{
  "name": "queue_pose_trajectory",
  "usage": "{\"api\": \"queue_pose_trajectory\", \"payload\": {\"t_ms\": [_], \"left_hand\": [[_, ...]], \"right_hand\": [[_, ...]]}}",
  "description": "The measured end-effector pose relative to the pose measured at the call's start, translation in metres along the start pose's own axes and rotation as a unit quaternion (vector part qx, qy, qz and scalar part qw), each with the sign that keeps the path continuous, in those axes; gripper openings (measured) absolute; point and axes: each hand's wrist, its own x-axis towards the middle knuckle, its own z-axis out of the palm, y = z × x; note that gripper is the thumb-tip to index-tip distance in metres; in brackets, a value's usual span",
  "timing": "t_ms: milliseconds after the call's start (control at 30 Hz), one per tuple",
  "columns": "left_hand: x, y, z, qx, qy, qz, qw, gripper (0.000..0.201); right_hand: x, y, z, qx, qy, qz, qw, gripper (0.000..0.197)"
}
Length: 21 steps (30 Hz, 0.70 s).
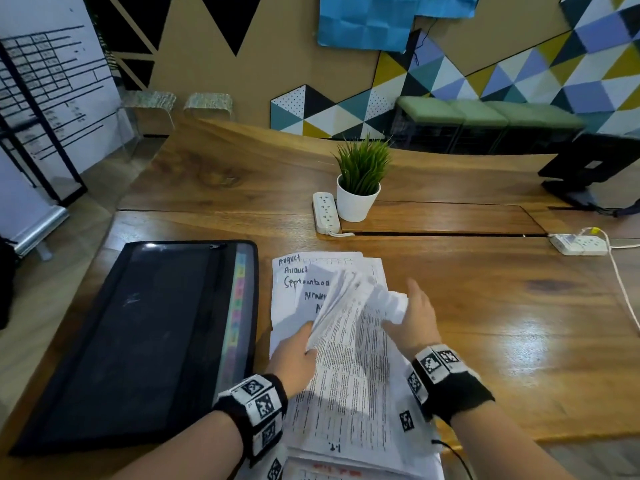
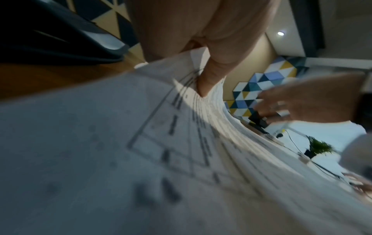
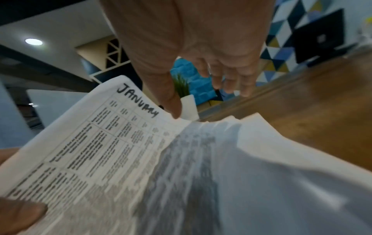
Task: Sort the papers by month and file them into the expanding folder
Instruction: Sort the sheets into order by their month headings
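A black expanding folder [image 1: 138, 341] lies flat on the left of the wooden table [image 1: 519, 323], its coloured tabs [image 1: 237, 306] along the right edge. Beside it a stack of papers [image 1: 294, 282] shows handwritten months such as August and September. My left hand [image 1: 301, 348] pinches a lifted bundle of printed sheets [image 1: 346, 313] at its left edge, thumb [image 2: 211, 79] pressed into the fanned edges. My right hand [image 1: 412, 313] is at the bundle's right side, fingers relaxed. Its thumb [image 3: 171, 101] touches the top edge of a sheet marked JANUARY [image 3: 100, 143].
A potted plant [image 1: 360, 188] and a white power strip [image 1: 323, 213] stand behind the papers. A second power strip [image 1: 581, 244] with a trailing cable lies at the right. A black monitor stand [image 1: 595, 168] sits at the far right.
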Motion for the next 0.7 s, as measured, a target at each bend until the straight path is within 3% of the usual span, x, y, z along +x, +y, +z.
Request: {"api": "queue_pose_trajectory", "payload": {"t_ms": [67,133,233,333,367,467,633,700], "left_hand": [[-0.004,0.006,0.005,0.045,-0.008,0.020,0.999,0.048],[-0.008,0.009,0.010,0.070,-0.006,0.038,0.997,0.046],[-0.011,0.010,0.011,0.074,0.001,0.053,0.996,0.043],[-0.017,0.018,0.005,0.017,-0.013,0.047,0.999,0.033],[-0.018,0.022,0.000,-0.027,-0.016,0.031,0.999,0.039],[-0.003,0.016,-0.016,-0.084,0.015,-0.027,0.996,0.051],[0.034,-0.012,-0.035,-0.002,0.004,-0.071,0.997,0.014],[0.042,-0.012,-0.038,0.016,0.018,-0.091,0.996,0.022]], "right_hand": [[0.004,-0.017,-0.007,0.021,-0.016,-0.099,0.995,0.097],[0.009,-0.030,-0.014,-0.005,-0.069,-0.153,0.986,0.098],[0.016,-0.036,-0.017,-0.045,-0.132,-0.156,0.978,0.079],[0.019,-0.032,-0.016,-0.004,-0.132,-0.170,0.977,0.031],[0.018,-0.031,-0.016,0.008,-0.139,-0.173,0.975,0.025],[0.016,-0.024,-0.011,-0.003,-0.163,-0.210,0.964,0.022],[0.011,-0.006,-0.006,0.029,-0.158,-0.185,0.970,0.023],[0.011,0.001,-0.004,0.027,-0.162,-0.173,0.971,0.023]]}}
